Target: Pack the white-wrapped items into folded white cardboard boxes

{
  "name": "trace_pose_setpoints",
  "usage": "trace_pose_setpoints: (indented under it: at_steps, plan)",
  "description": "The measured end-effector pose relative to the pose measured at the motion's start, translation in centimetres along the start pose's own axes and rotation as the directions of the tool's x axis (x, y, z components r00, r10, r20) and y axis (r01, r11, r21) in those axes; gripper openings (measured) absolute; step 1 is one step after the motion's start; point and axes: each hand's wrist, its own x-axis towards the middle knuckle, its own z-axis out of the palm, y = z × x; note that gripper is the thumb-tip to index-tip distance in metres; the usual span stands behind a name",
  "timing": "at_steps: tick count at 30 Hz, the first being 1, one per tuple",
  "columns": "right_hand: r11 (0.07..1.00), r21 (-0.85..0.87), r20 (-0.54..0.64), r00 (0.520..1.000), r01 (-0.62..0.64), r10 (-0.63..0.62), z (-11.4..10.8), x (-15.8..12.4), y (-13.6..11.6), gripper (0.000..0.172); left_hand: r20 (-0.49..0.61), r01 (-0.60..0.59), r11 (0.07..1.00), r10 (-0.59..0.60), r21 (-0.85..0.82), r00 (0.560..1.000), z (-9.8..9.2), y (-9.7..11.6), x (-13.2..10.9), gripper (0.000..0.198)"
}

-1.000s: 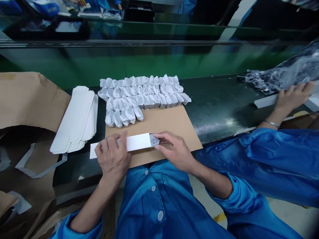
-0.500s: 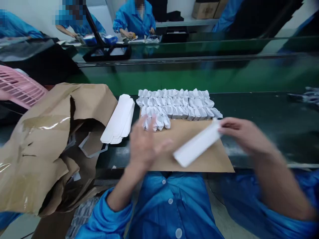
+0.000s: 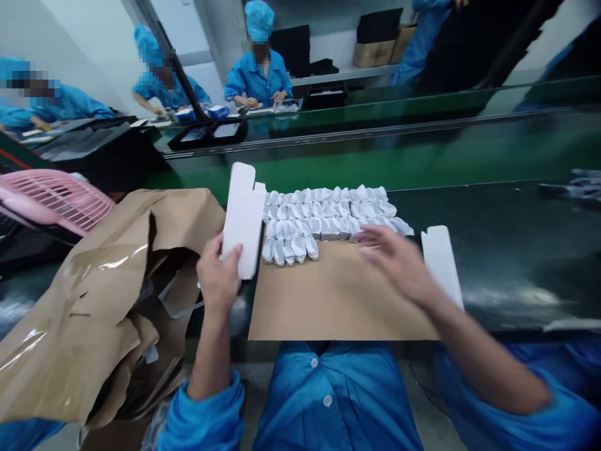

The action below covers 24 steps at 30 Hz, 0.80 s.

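Left hand point(image 3: 218, 279) is up at the left edge of the cardboard sheet point(image 3: 328, 307), fingers point(image 3: 232, 254) clamped on the bottom end of a flat white carton point(image 3: 244, 219) standing nearly upright. Right hand point(image 3: 399, 263), blurred, hovers over the sheet with fingers spread loose and nothing in them, fingertips just beside the rows of wrapped packets point(image 3: 323, 216). A white box point(image 3: 441, 257) lies on the counter point(image 3: 516, 250) just right of that hand. Crumpled brown paper point(image 3: 117, 282) sits far left.

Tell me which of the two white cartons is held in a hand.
The flat carton at left, held up by the left hand; the other carton lies on the table, ungripped.
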Motion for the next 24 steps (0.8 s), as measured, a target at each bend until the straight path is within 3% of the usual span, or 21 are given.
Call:
trace_pose_setpoints:
  at_steps: [2,4,6,8,10,11,13,15,17,18,21,22,23,24]
  plan:
    - [0.936,0.35,0.089,0.996,-0.024,-0.008,4.8,-1.5,-3.5,0.064,0.164,-0.037,0.988,0.062,-0.151,0.984,1.0,1.8,-4.1,0.042]
    - [0.891,0.45,0.111,0.994,-0.059,0.01,6.9,-2.1,-5.2,0.05,0.324,-0.023,0.956,0.122,-0.294,0.938,1.3,2.6,-7.5,0.04]
    - [0.928,0.367,0.217,0.976,-0.061,-0.022,6.3,-2.1,-5.4,0.035,0.449,0.125,0.851,0.139,-0.51,0.883,0.5,2.5,-9.1,0.044]
    - [0.975,0.223,0.426,0.899,0.006,-0.103,4.5,-2.0,-4.9,0.033,0.467,0.207,0.771,0.131,-0.603,0.875,-1.1,1.7,-8.8,0.049]
    - [0.985,0.111,0.586,0.792,0.131,-0.171,3.0,-2.1,-4.3,0.036,0.461,0.175,0.831,0.107,-0.528,0.881,-2.4,1.1,-7.5,0.044]
    - [0.979,0.051,0.607,0.772,0.195,-0.186,2.6,-2.3,-4.2,0.037,0.476,0.147,0.879,0.099,-0.453,0.874,-2.8,0.9,-6.8,0.038]
    - [0.941,-0.105,0.555,0.804,0.323,-0.214,2.6,-3.2,-4.1,0.044,0.483,0.104,0.936,0.077,-0.336,0.872,-3.0,0.9,-5.9,0.03]
    - [0.857,-0.278,0.48,0.836,0.433,-0.266,3.3,-4.3,-4.1,0.061,0.451,0.094,0.94,0.069,-0.329,0.89,-2.7,1.1,-5.6,0.029]
    - [0.749,-0.395,0.464,0.819,0.532,-0.337,4.1,-5.3,-4.0,0.075,0.478,0.106,0.928,0.084,-0.356,0.874,-2.4,1.1,-5.7,0.029]
    - [0.703,-0.416,0.472,0.798,0.577,-0.375,4.3,-5.5,-3.8,0.074,0.535,0.117,0.923,0.107,-0.367,0.838,-2.4,1.1,-5.8,0.03]
    - [0.644,-0.364,0.496,0.725,0.673,-0.477,4.3,-5.6,-3.1,0.062,0.734,0.135,0.919,0.201,-0.371,0.649,-2.6,0.7,-5.8,0.034]
    - [0.641,-0.328,0.502,0.703,0.694,-0.504,4.2,-5.4,-2.9,0.06,0.755,0.112,0.925,0.221,-0.362,0.618,-2.6,0.6,-5.8,0.034]
    - [0.637,-0.305,0.502,0.688,0.708,-0.524,4.1,-5.3,-2.7,0.06,0.742,0.064,0.934,0.236,-0.351,0.628,-2.7,0.5,-5.9,0.033]
    - [0.631,-0.299,0.499,0.681,0.716,-0.537,4.0,-5.2,-2.6,0.059,0.701,-0.01,0.943,0.254,-0.332,0.666,-2.6,0.6,-6.0,0.031]
